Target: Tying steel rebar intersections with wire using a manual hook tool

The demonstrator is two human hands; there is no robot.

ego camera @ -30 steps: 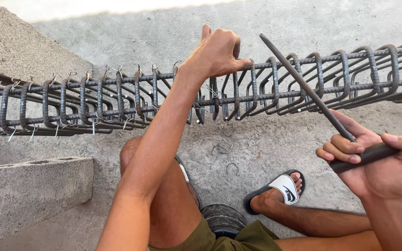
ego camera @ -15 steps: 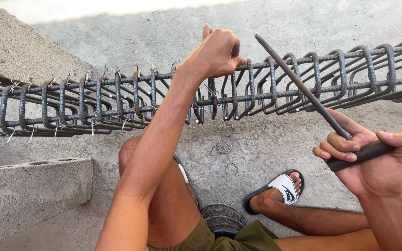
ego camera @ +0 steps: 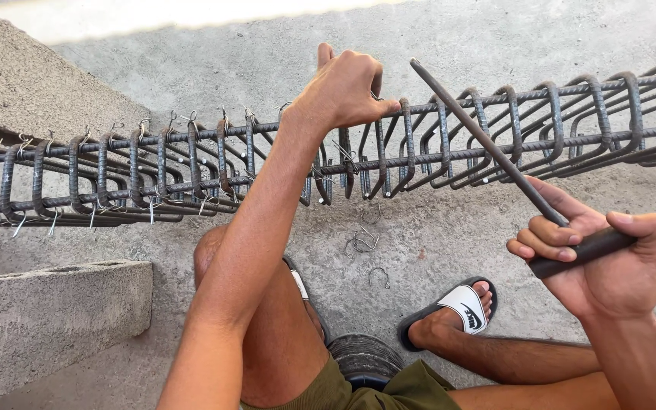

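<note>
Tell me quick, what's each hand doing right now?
Left hand: closed, gripping the top bar of the rebar cage.
Right hand: closed around the dark handle of a long metal rod tool.

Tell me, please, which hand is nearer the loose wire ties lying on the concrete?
Right. The right hand grips a rod beside the wire ties; the left hand grips the rebar cage above.

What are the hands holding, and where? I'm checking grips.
Left hand grips the rebar cage at its top bar; right hand holds the metal rod by its thick handle end.
</note>
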